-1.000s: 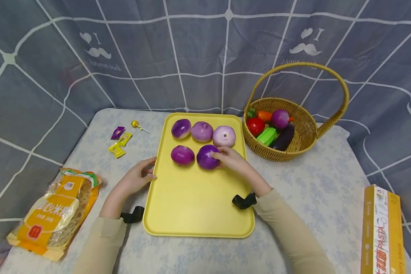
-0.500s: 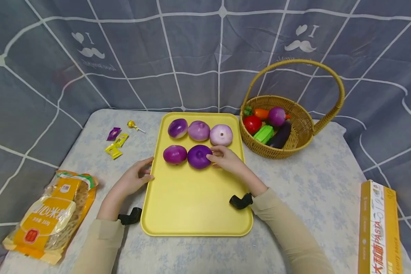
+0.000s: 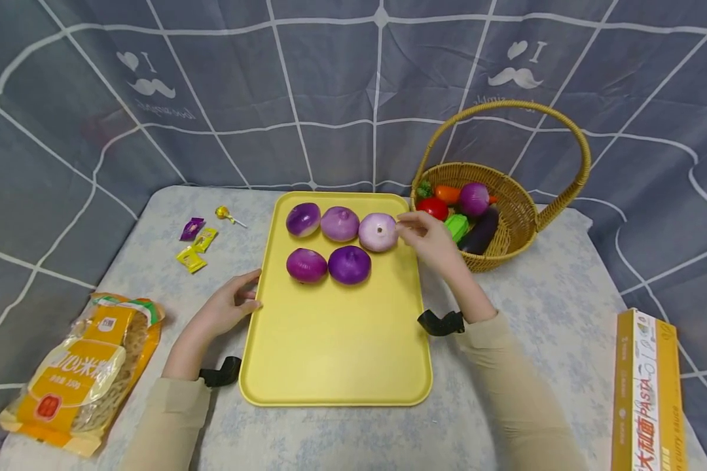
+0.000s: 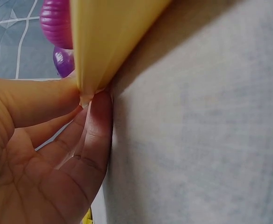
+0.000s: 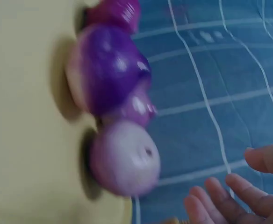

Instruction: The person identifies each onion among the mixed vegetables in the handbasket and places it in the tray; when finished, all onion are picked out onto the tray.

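Observation:
Several purple onions sit in two rows on the far half of a yellow tray. The back row ends at the right with a pale onion; a dark purple onion and a magenta onion make up the front row. My left hand pinches the tray's left rim, thumb on one side and fingers on the other in the left wrist view. My right hand holds nothing and hovers between the pale onion and the basket, fingers spread apart from the thumb in the right wrist view.
A wicker basket with a tall handle stands at the back right, holding an onion, tomato, carrot, eggplant and a green vegetable. Wrapped candies and a lollipop lie left. A noodle bag and a pasta box flank the tray.
My right hand has let go of the dark purple onion beside the magenta one and moved right and back toward the basket. My left hand stays at the rim.

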The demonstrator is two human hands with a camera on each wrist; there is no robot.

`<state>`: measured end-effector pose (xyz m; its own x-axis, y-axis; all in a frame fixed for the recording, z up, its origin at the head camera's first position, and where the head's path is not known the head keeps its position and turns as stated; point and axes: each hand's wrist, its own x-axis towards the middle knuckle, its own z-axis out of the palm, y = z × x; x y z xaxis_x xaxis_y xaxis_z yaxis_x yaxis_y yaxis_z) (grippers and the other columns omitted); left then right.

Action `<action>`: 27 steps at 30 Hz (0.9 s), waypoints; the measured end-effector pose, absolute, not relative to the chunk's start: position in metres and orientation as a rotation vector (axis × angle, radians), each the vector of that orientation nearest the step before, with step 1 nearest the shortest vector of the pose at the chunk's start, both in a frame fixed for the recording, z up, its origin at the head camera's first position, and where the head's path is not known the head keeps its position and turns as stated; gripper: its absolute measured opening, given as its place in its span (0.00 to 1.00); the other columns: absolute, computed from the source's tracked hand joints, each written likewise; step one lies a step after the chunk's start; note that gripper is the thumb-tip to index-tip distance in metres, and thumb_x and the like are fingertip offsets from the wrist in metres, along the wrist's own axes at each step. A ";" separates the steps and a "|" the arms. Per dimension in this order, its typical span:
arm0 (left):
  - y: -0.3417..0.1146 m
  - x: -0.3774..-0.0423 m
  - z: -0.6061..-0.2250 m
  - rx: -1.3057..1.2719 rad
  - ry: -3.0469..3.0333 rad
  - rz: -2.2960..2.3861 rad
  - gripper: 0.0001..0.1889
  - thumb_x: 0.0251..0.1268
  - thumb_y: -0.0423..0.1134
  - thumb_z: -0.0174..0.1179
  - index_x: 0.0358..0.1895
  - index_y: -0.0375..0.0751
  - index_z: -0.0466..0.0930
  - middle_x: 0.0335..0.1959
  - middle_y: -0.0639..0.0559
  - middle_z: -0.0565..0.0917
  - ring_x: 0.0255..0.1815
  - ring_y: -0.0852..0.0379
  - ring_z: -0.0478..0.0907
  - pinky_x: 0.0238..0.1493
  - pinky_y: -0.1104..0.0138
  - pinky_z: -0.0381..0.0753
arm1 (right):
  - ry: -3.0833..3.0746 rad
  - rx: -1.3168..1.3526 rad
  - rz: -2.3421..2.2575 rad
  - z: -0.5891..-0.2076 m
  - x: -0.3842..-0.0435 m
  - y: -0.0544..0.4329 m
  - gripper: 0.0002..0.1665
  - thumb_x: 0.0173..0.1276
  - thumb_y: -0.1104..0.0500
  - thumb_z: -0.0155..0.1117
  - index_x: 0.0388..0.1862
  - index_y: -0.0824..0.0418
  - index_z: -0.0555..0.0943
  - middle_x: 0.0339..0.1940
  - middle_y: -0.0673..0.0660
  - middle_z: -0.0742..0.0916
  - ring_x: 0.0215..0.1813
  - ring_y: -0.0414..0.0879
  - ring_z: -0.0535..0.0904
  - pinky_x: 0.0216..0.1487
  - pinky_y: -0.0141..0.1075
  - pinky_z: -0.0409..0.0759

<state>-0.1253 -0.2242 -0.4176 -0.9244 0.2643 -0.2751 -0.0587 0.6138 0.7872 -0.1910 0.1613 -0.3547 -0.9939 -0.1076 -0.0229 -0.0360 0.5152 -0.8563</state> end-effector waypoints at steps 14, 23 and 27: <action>-0.223 -0.123 -0.418 0.145 2.485 1.219 0.34 0.73 0.31 0.54 0.78 0.34 0.52 0.72 0.31 0.62 0.61 0.37 0.72 0.61 0.46 0.73 | 2.898 0.562 -1.670 -0.353 -0.232 0.252 0.33 0.69 0.43 0.63 0.66 0.61 0.74 0.62 0.62 0.79 0.64 0.53 0.74 0.68 0.41 0.71; -0.224 -0.123 -0.417 0.139 2.490 1.213 0.34 0.73 0.31 0.54 0.78 0.35 0.52 0.72 0.32 0.63 0.60 0.38 0.73 0.60 0.48 0.73 | 2.852 0.642 -1.594 -0.367 -0.247 0.262 0.45 0.67 0.42 0.64 0.74 0.65 0.62 0.72 0.65 0.70 0.72 0.57 0.65 0.73 0.46 0.65; -0.223 -0.124 -0.417 0.146 2.492 1.213 0.34 0.73 0.31 0.54 0.78 0.35 0.52 0.72 0.32 0.63 0.60 0.38 0.73 0.60 0.47 0.74 | 2.846 0.683 -1.524 -0.371 -0.252 0.262 0.48 0.66 0.41 0.64 0.75 0.65 0.59 0.73 0.66 0.67 0.73 0.58 0.63 0.74 0.47 0.64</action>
